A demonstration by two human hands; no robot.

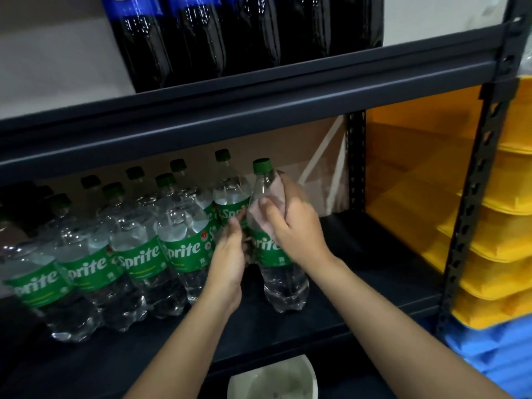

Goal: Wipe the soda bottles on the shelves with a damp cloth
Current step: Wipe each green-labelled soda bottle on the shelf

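Note:
A clear Sprite bottle (283, 279) with a green cap and green label stands at the right end of a group on the dark lower shelf (359, 269). My right hand (290, 223) presses a pale pinkish cloth (266, 203) around the bottle's shoulder, fingers curled over the cloth. My left hand (230, 254) touches the bottle's left side at label height, with its fingers fairly straight. Several more Sprite bottles (135, 254) stand in rows to the left. Dark cola bottles (201, 36) with blue labels stand on the shelf above.
The upper shelf's dark metal beam (259, 105) hangs over the Sprite bottles. A perforated black upright (472, 197) bounds the rack on the right. Stacked yellow bins (503, 226) and blue bins (495, 355) sit beyond it. A white container (273, 381) sits below the shelf edge.

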